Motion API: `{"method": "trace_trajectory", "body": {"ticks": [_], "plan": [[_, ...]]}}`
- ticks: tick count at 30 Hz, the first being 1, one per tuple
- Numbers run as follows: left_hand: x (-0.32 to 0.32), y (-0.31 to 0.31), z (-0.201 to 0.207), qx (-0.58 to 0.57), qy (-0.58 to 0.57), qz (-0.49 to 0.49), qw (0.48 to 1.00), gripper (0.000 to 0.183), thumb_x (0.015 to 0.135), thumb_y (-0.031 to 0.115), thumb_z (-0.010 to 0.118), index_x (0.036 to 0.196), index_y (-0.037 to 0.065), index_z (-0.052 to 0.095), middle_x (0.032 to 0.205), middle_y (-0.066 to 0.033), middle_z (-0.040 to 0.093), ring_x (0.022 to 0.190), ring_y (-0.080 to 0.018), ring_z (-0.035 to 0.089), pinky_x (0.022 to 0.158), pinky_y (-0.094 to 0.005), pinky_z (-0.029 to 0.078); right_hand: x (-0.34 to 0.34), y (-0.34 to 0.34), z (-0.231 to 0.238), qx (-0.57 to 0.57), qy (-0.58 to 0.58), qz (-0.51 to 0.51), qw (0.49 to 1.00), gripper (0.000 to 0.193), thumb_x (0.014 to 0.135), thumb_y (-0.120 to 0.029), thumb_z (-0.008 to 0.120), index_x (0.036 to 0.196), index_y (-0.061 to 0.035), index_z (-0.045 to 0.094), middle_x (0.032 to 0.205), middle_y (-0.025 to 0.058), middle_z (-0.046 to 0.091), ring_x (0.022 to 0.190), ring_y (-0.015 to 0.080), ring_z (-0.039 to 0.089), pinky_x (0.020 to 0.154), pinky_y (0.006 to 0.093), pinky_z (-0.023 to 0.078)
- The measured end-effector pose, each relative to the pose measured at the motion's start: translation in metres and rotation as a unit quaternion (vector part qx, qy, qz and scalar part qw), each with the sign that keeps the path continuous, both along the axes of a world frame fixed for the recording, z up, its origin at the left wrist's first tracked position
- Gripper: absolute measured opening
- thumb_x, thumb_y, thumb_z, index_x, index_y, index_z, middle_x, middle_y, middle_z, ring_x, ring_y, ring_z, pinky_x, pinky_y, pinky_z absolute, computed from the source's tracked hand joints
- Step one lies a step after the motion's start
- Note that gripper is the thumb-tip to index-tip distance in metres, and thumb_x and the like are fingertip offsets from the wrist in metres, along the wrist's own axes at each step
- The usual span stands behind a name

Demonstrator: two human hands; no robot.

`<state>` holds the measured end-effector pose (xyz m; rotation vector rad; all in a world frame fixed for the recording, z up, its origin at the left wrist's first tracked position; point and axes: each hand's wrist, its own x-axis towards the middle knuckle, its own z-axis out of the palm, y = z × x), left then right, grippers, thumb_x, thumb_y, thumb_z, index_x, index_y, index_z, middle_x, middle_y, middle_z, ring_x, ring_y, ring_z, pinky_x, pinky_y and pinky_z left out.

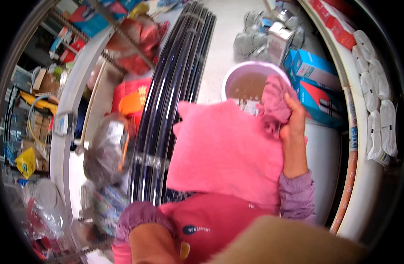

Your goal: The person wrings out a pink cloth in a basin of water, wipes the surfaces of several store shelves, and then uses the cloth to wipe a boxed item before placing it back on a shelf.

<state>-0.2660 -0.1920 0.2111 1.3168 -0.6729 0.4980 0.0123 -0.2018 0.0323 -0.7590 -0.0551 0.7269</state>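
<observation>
Note the bunched pink cloth, clasped by fingers of the right hand at the right side of the basin. Best held over the water, clear of the near pink plush. Cannot tell the grip of the left hand, out of frame.

basin 1 | mauve cloth 1 | pink plush item 1 | purple sleeves 2
</observation>
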Motion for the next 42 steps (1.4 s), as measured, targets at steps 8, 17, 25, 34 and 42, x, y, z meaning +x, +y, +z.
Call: {"method": "trace_trajectory", "body": {"ticks": [8, 17, 25, 34, 42], "plan": [[0.006, -0.011, 0.003, -0.001, -0.028, -0.033, 0.999, 0.013, 0.082, 0.023, 0.068, 0.094, 0.019, 0.068, 0.087, -0.0042, 0.048, 0.080, -0.0184, 0.043, 0.060, -0.0268, 0.041, 0.003, -0.003, 0.004, 0.022, -0.029, 0.050, 0.998, 0.045, 0.089, -0.013, 0.050, 0.132, -0.0005, 0.043, 0.129, 0.0167, 0.051, 0.116, 0.0346, 0.053, 0.090, 0.0610, 0.046], [0.010, -0.003, 0.005, 0.000, -0.045, -0.029, 0.999, 0.014, 0.082, 0.023, 0.067, 0.094, 0.016, 0.068, 0.087, -0.0058, 0.049, 0.079, -0.0197, 0.045, 0.060, -0.0279, 0.042, -0.006, 0.001, 0.010, -0.012, -0.021, -0.003, 1.000, 0.034, 0.086, -0.005, 0.056, 0.118, 0.0051, 0.053, 0.113, 0.0154, 0.060, 0.101, 0.0270, 0.061, 0.089, 0.0386, 0.051], [0.033, 0.000, 0.007, -0.013, -0.023, -0.045, 0.999, 0.016, 0.083, 0.024, 0.066, 0.095, 0.014, 0.067, 0.087, -0.0072, 0.051, 0.077, -0.0210, 0.047, 0.059, -0.0290, 0.043, -0.002, -0.007, 0.018, 0.001, -0.017, 0.019, 1.000, 0.040, 0.088, -0.005, 0.051, 0.126, 0.0051, 0.047, 0.122, 0.0175, 0.055, 0.110, 0.0298, 0.057, 0.093, 0.0449, 0.050], [0.015, -0.016, 0.008, -0.021, -0.057, -0.049, 0.997, 0.018, 0.084, 0.025, 0.065, 0.095, 0.011, 0.067, 0.087, -0.0089, 0.053, 0.076, -0.0223, 0.049, 0.059, -0.0301, 0.044, -0.008, 0.002, 0.014, -0.015, -0.019, 0.005, 1.000, 0.034, 0.086, -0.004, 0.057, 0.118, 0.0043, 0.054, 0.111, 0.0147, 0.061, 0.100, 0.0250, 0.062, 0.087, 0.0357, 0.052], [0.016, -0.010, 0.006, -0.004, -0.055, -0.018, 0.998, 0.020, 0.084, 0.025, 0.065, 0.095, 0.009, 0.067, 0.087, -0.0103, 0.054, 0.074, -0.0236, 0.050, 0.058, -0.0312, 0.044, -0.002, -0.006, 0.010, -0.003, -0.014, 0.022, 1.000, 0.035, 0.084, -0.005, 0.058, 0.118, 0.0045, 0.054, 0.111, 0.0142, 0.062, 0.099, 0.0252, 0.063, 0.086, 0.0363, 0.052]]}}
